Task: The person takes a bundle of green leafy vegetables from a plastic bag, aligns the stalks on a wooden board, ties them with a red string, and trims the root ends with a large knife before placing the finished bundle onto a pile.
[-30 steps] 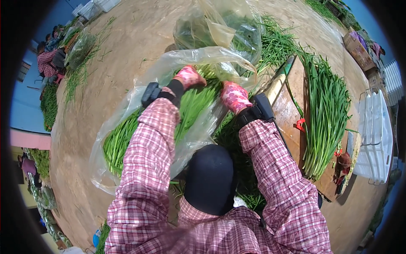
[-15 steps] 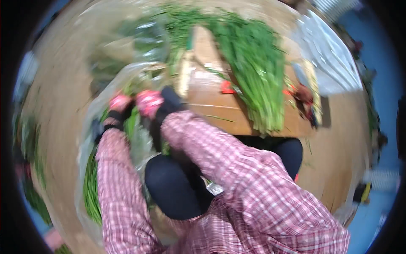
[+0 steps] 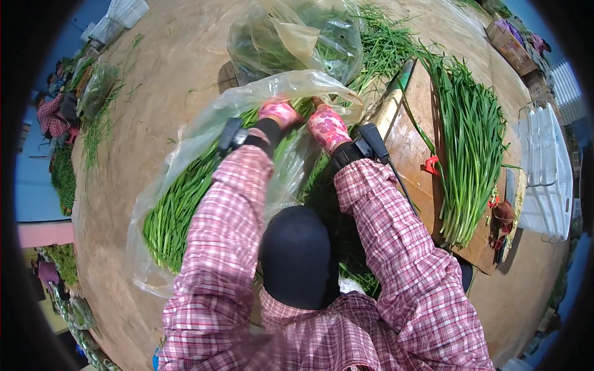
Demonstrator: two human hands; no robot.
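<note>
A large clear plastic bag (image 3: 204,117) lies to my left, holding a long bundle of green leafy stalks (image 3: 179,216). My left hand (image 3: 281,113), in a pink flowered glove, is inside the bag's mouth on the upper end of the stalks; its fingers are hidden by film and blur. Close beside it, my right hand (image 3: 330,128), gloved alike with bare fingertips showing, pinches the bag near its far rim. To the right, another bundle of long green stalks (image 3: 467,167) rests on a low wooden board (image 3: 414,142).
Beyond my hands stands a second filled plastic bag (image 3: 297,43), with loose greens (image 3: 387,46) beside it. On the board are a red clip (image 3: 431,165) and a knife (image 3: 509,188). White crates (image 3: 544,167) stand at right. People (image 3: 54,116) sit far left.
The view has swung left, so the board and bags appear further right. Both hands, still side by side at the bag's mouth, have moved farther out.
</note>
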